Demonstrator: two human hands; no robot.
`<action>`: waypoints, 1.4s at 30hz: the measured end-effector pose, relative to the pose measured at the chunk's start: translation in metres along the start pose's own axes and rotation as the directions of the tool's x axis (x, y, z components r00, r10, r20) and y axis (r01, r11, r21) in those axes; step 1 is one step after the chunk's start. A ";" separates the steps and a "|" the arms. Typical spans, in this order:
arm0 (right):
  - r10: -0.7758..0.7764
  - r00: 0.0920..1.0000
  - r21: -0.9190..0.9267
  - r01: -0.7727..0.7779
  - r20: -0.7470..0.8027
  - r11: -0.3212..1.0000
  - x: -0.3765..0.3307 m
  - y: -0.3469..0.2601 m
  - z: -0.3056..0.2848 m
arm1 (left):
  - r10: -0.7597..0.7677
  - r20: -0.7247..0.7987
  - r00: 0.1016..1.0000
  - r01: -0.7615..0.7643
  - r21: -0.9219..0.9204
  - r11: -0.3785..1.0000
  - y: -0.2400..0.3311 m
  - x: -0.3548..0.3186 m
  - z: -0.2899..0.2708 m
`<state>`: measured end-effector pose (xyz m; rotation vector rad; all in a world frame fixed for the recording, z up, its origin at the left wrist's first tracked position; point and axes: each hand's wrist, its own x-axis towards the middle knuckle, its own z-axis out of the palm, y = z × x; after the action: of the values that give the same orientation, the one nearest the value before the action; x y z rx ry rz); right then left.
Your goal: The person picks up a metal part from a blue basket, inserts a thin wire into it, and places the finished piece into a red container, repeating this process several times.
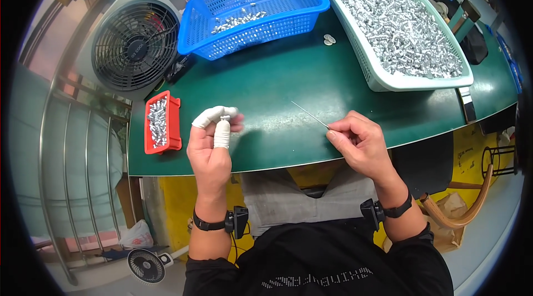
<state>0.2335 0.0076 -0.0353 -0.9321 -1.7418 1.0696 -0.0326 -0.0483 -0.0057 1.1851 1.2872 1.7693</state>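
Note:
White wrapping covers the thumb and index finger of my left hand (211, 146). It pinches a small silver metal part (225, 118) between those two fingertips, above the table. My right hand (362, 141) is closed on the near end of a thin metal needle (308, 113), whose free tip points up and to the left, apart from the part. Left of my left hand stands a small red bin (176, 124) with many silver metal pieces (158, 124). The green table (266, 146) lies beneath both hands.
A blue basket (255, 38) with a few silver pieces stands at the back. A pale green basket (372, 74), heaped with silver pieces, is at the back right. Small discs (329, 39) lie between them. A black fan (136, 46) stands back left.

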 end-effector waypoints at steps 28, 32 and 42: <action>-0.005 1.000 -0.084 0.003 -0.016 0.996 0.010 -0.026 0.042 | -0.208 0.049 0.977 0.214 -0.150 0.965 -0.021 -0.009 -0.030; 0.013 1.000 -0.075 -0.015 -0.023 0.997 0.007 -0.029 0.040 | -0.242 0.015 0.970 0.237 -0.259 0.936 -0.018 -0.009 -0.031; 0.006 1.000 -0.069 -0.008 -0.028 0.998 0.004 -0.033 0.037 | -0.220 0.032 0.975 0.215 -0.397 0.893 -0.020 -0.010 -0.039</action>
<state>0.1926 -0.0109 -0.0134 -0.9925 -1.7635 1.0016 -0.0652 -0.0652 -0.0317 0.7683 0.9593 1.7645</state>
